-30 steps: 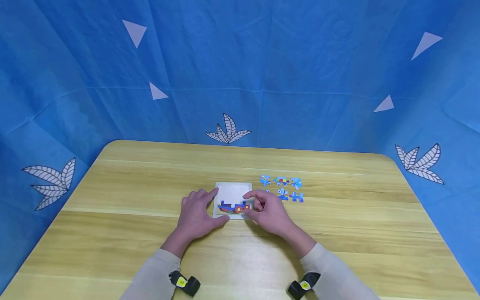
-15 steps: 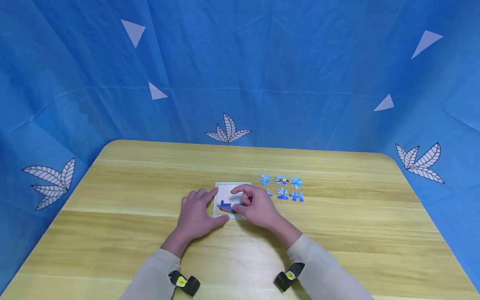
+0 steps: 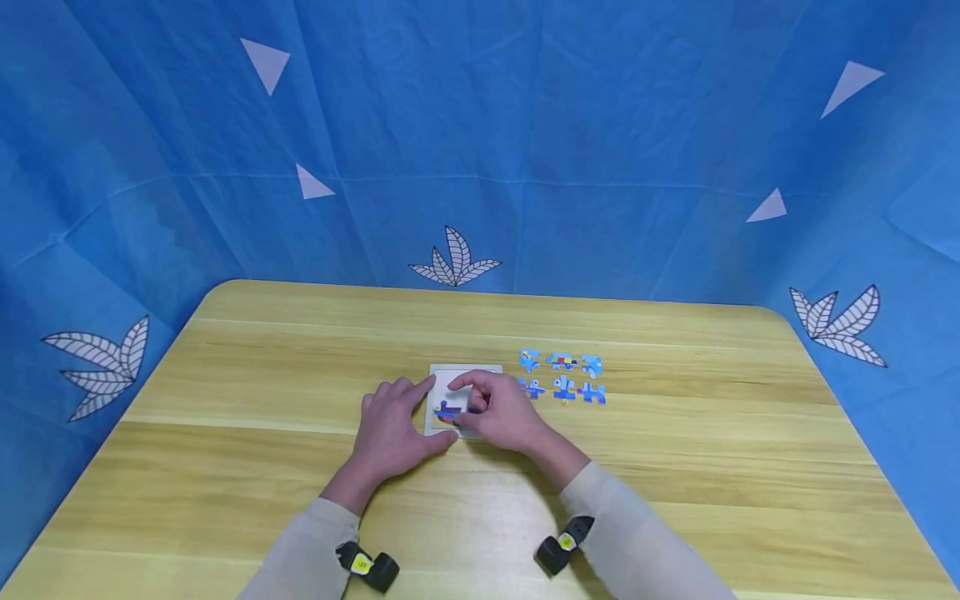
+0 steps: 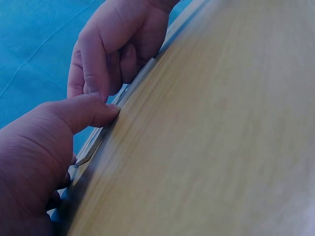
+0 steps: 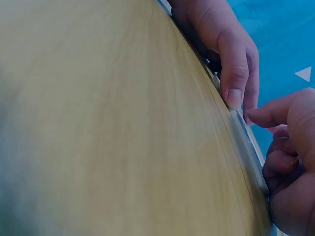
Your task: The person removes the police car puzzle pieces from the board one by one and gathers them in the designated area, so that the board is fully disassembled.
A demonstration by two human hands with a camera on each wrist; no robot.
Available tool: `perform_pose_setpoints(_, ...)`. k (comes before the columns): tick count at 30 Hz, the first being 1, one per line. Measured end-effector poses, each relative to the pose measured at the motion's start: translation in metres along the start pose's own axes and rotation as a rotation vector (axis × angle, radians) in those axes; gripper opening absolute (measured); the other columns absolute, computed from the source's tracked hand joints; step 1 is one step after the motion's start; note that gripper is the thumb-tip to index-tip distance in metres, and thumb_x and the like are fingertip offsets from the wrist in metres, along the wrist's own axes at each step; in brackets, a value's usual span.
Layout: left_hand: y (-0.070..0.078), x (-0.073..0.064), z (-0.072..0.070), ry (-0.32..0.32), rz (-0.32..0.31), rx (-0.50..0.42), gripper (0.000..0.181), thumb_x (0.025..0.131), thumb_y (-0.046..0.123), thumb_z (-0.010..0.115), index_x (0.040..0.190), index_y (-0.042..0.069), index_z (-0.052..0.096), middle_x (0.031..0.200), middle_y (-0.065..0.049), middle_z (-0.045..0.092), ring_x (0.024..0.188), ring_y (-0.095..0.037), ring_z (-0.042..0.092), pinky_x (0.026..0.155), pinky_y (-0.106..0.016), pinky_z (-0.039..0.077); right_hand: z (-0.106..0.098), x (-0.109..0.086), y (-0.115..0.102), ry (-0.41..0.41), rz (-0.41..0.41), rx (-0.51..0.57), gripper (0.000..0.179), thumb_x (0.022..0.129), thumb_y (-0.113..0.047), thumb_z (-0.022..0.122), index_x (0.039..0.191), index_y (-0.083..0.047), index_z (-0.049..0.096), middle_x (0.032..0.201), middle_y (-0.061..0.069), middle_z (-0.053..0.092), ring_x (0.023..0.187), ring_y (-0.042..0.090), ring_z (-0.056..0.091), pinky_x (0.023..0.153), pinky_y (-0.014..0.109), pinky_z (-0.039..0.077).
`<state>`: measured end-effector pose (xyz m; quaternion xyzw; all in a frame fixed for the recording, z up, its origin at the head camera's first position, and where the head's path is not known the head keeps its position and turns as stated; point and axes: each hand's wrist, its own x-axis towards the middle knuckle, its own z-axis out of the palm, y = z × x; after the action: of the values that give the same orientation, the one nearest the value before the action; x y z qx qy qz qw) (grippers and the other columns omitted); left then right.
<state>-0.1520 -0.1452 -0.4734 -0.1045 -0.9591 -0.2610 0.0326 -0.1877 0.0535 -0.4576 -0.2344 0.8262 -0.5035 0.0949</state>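
Note:
A light-rimmed puzzle tray [image 3: 465, 367] lies on the table in the head view. Along its lower part sit joined jigsaw pieces [image 3: 447, 410] with a dark blue train picture; the upper part shows bare white. My left hand [image 3: 393, 429] rests at the tray's left side, thumb on the near rim and index finger at the left edge. Over the right half is my right hand [image 3: 498, 412], index finger and thumb apart with nothing visible between them, its other fingers curled. The thumb is low over the pieces; contact cannot be told. This hand hides the right-hand pieces.
Several loose blue jigsaw pieces [image 3: 563, 362] lie in two rows right of the tray. The wooden table [image 3: 675, 467] ends at a blue cloth backdrop [image 3: 600, 167]. Each wrist wears a black camera, one being the right wrist camera [image 3: 555, 554].
My right hand has moved left across the tray, now covering the orange-wheeled pieces. A loose piece at the lower row's left end has come into view. My left hand stays put.

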Motion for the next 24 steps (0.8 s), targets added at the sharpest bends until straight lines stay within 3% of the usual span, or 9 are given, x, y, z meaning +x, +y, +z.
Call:
perform_pose_setpoints(14,0.0001,-0.0009,-0.0016,0.008,0.005,-0.011,0.089,0.071,0.057,0.08,0.143,0.01,0.057,0.098,0.0,0.054,0.092,-0.023,0.045,0.078,-0.04,0.029,0.0014,0.0037,-0.0043,-0.093,0.025,-0.095,0.034,0.085,-0.003,0.073,0.119,-0.006,0.068,0.06,-0.007,0.039,0.054,0.008,0.036,0.071,0.03,0.04)
perform_pose_setpoints(24,0.0004,-0.0009,-0.0026,0.006,0.008,-0.018,0.089,0.071,0.056,0.081,0.142,0.009,0.057,0.096,0.0,0.053,0.092,-0.023,0.044,0.078,-0.04,0.029,0.002,0.0064,-0.0065,-0.125,0.062,-0.127,0.023,0.085,-0.003,0.07,0.107,-0.01,0.071,0.061,-0.006,0.044,0.055,0.009,0.04,0.062,0.028,0.036)
